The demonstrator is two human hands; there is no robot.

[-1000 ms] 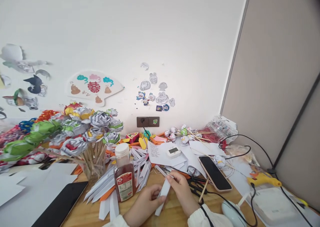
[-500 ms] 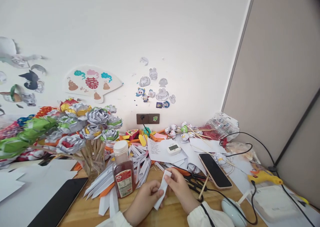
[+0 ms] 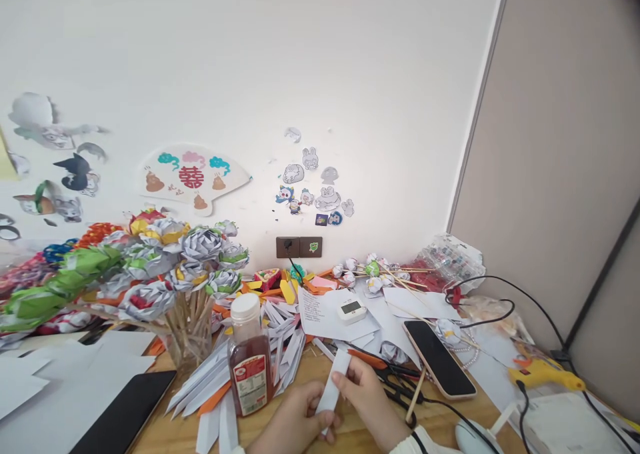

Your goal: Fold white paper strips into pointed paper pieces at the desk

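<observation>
Between my two hands is a narrow folded strip of white paper (image 3: pixel 332 387), tilted with its upper end to the right. My left hand (image 3: pixel 297 417) pinches the strip's lower part, the thumb lying on its face. Higher up, my right hand (image 3: pixel 363 391) grips its right edge between thumb and fingers. Some fingertips are hidden behind the paper. A bottle of dark red-brown liquid (image 3: pixel 250 364) with a white cap stands left of my hands. Black-handled scissors (image 3: pixel 397 381) lie just right of my right hand, with a wooden stick (image 3: pixel 416 395) beside them.
Folded paper strips (image 3: pixel 200 374) pile up around the bottle. Paper flowers (image 3: pixel 193 261) on sticks fill a container at left, behind a black tablet-like slab (image 3: pixel 125 411). At right lie a phone (image 3: pixel 440 359), a yellow glue gun (image 3: pixel 547 376) and loose cables. A white timer (image 3: pixel 351 311) rests on papers.
The view has tilted up slightly, so the whole scene sits lower in the picture. Both hands keep hold of the paper strip, with little change in grip.
</observation>
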